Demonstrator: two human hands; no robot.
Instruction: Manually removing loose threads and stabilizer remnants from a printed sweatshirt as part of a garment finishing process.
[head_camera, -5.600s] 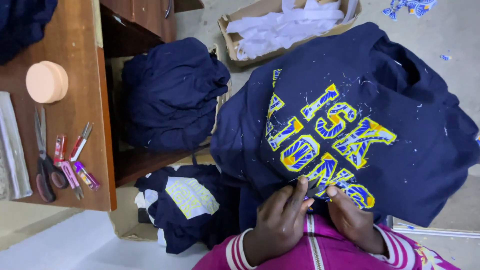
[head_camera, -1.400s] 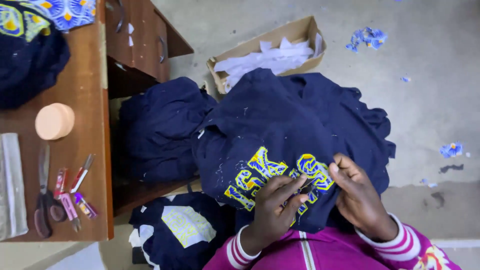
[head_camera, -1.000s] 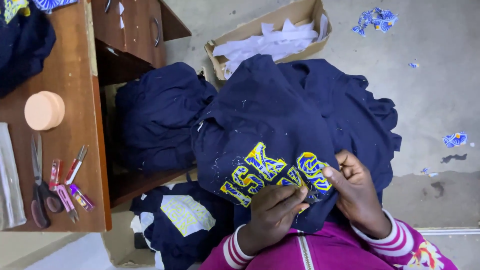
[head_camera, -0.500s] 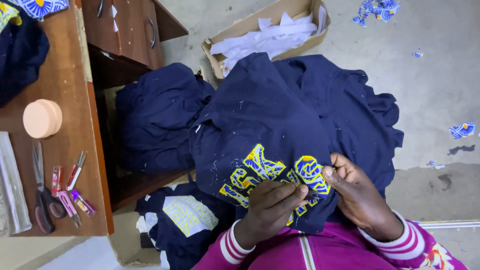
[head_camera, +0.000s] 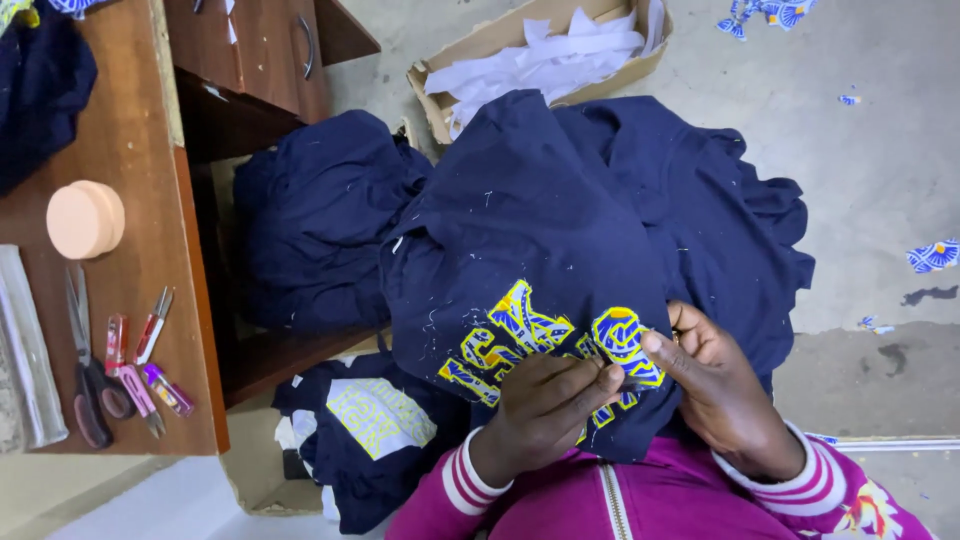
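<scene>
Both hands pinch a navy garment (head_camera: 560, 230) draped over the lap: the left hand (head_camera: 545, 410) and right hand (head_camera: 720, 395) meet, fingers closed on its yellow-and-blue lettering (head_camera: 545, 345), which runs from 8 to 2 o'clock between them.

A brown wooden desk (head_camera: 150, 330) fills the left side, carrying a round peach-coloured container (head_camera: 85, 219), black-handled scissors (head_camera: 85, 385), a few small thread snips (head_camera: 145, 365) with pink and purple handles, and a clear flat strip (head_camera: 28, 345) at the edge, possibly a ruler. Beside the desk a pile of navy garments (head_camera: 315, 225) rests on its lower shelf, and below that an open box holds another dark garment with a pale yellow print (head_camera: 380, 415) facing up. On the grey concrete floor (head_camera: 880, 170) sits a cardboard box (head_camera: 545, 50) of white paper pieces, with blue patterned fabric scraps (head_camera: 935, 255) scattered well apart from it.
</scene>
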